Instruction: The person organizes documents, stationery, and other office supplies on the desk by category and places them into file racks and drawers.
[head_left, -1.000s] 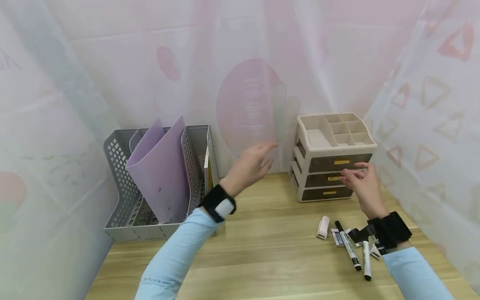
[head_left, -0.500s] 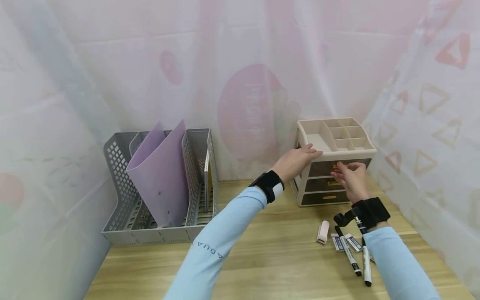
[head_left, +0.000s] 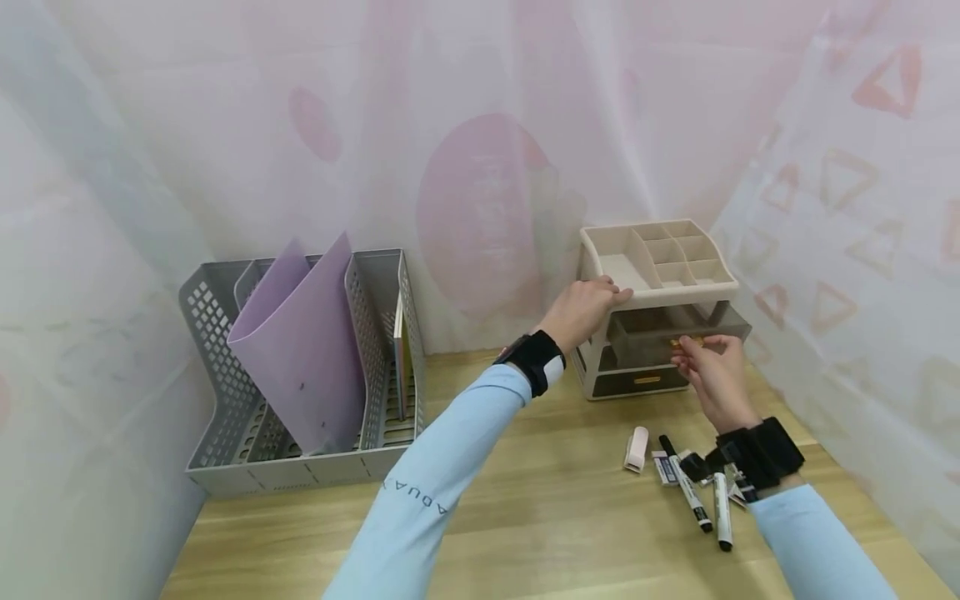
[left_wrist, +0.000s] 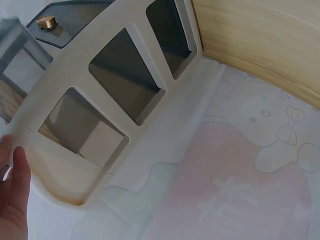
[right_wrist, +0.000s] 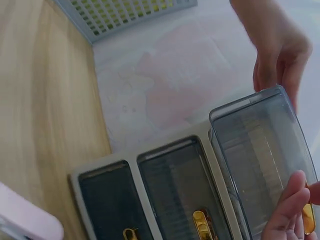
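Pinching with the right hand (head_left: 716,379), thumb against fingers, the gold handle (right_wrist: 308,215) on the front of the smoky see-through top drawer (right_wrist: 240,145). Just ahead of that hand, slid partway out of the cream organizer (head_left: 682,293). Resting with the left hand (head_left: 581,312) on the near left corner of the organizer's top rim, with fingers loosely extended and touching the edge. Having, to the right of the left hand and beyond the right, a divided tray top with one long compartment and several small ones. Having, below the right hand's drawer, a middle drawer (right_wrist: 172,185) and a bottom drawer (right_wrist: 115,200), both pushed in.

Having, nearer than the right hand on the wooden surface (head_left: 562,517), a pale pink stapler-like item (head_left: 636,449), a small packet (head_left: 664,469), one marker (head_left: 684,483) touching or just beside it, and a second marker (head_left: 722,510). Partly hidden by the right wrist's black gear, too little shown to name: further small items. Well to the left of the left hand, having a grey file rack (head_left: 315,473) with a tilted purple folder (head_left: 307,358) and, nearer the hand, a thin upright book (head_left: 400,367).
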